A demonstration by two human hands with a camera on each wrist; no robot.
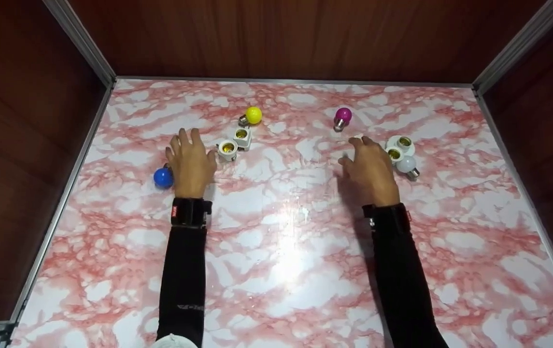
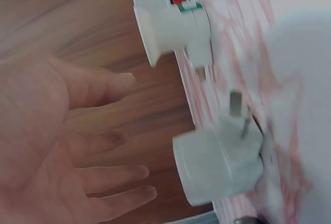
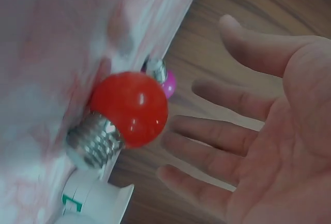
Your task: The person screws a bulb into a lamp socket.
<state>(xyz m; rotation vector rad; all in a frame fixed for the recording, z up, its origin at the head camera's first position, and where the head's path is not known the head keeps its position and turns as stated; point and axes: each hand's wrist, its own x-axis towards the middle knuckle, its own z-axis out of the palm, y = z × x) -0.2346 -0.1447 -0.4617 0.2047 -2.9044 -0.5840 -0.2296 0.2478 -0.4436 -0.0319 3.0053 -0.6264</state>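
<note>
My left hand (image 1: 191, 162) hovers with fingers extended between a blue bulb (image 1: 163, 178) and two white lamp holders, a round one (image 1: 228, 149) and a squarer one (image 1: 243, 138). In the left wrist view, metal plug pins show on one holder (image 2: 217, 164), and the other holder (image 2: 173, 27) has a red switch. My right hand (image 1: 370, 166) is spread over a red bulb (image 3: 132, 109), which it hides in the head view. Neither hand holds anything. Right of it are two round white holders, one behind (image 1: 404, 143) and one nearer (image 1: 394, 154), and a white bulb (image 1: 406, 164).
A yellow bulb (image 1: 254, 115) lies behind the left holders, and a magenta bulb (image 1: 343, 115) lies beyond the right hand. The pink-and-white marbled tabletop (image 1: 276, 232) is bordered by brown wooden panels (image 1: 276, 38) at the back and sides. A white round object (image 1: 175, 341) shows at the bottom edge.
</note>
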